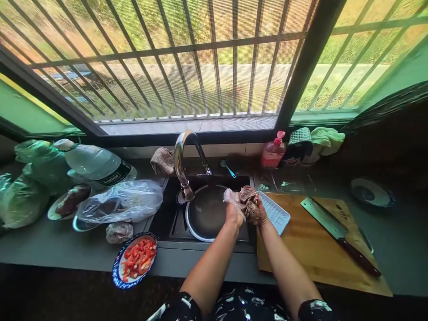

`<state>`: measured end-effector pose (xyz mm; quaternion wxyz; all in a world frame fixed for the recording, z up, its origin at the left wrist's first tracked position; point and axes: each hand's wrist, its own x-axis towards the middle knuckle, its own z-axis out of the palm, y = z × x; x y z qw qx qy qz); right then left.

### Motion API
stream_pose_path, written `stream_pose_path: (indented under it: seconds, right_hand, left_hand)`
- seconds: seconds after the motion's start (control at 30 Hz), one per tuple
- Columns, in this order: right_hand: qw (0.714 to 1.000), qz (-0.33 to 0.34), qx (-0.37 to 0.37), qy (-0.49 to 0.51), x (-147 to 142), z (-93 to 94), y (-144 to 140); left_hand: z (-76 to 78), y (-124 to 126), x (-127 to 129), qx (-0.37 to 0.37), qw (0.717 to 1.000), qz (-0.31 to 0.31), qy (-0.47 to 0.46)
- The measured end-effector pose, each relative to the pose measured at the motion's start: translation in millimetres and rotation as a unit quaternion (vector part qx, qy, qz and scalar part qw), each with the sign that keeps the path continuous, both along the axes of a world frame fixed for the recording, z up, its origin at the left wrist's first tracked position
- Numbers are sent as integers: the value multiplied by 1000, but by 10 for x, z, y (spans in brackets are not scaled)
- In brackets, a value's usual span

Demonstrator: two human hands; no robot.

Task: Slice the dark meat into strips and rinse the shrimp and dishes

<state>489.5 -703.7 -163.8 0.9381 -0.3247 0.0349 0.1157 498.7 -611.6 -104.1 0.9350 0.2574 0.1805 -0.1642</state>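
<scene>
Both forearms reach out from a dark patterned garment toward the sink. Left hand and right hand close together around a lump of raw meat, held above the steel bowl in the basin. Just right of the grip lies a white tray, overlapping the wooden cutting board that carries a cleaver. Left of the grip curves the faucet; farther left, near the counter's front edge, sits a plate of sliced tomatoes.
</scene>
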Motion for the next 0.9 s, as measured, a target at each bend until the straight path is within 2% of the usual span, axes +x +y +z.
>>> stream_pose_path:
  seconds: [0.07, 0.13, 0.23, 0.37, 0.53, 0.67, 0.77, 0.83, 0.9]
  right_hand:
    - [999, -1, 40, -18, -5, 37, -144]
    - [998, 13, 65, -16, -15, 34, -260]
    - [995, 26, 92, -5, -29, -40, -343]
    - [992, 28, 118, -27, -18, -138, -291]
    - [990, -22, 119, -74, 62, -55, -319]
    - [980, -108, 116, -123, 123, 157, -780]
    - [968, -196, 45, -151, 212, 277, -1307]
    - [950, -273, -80, -130, 313, 285, -1631]
    - [912, -346, -202, -93, 432, 227, -1883]
  left_hand:
    - [46, -29, 19, -14, 999, 39, 10]
    - [61, 35, 21, -10, 998, 45, 31]
    - [54, 275, 20, 5, 999, 27, 45]
    - [14, 650, 62, 3, 998, 30, 57]
    - [-163, 918, 144, 56, 991, 13, 119]
    - [-324, 1068, 140, 60, 990, -12, 129]
    - [-397, 1185, 116, 35, 992, -50, 106]
    - [-437, 1245, 110, 25, 992, -64, 101]
    - [-482, 1282, 112, 28, 992, -63, 105]
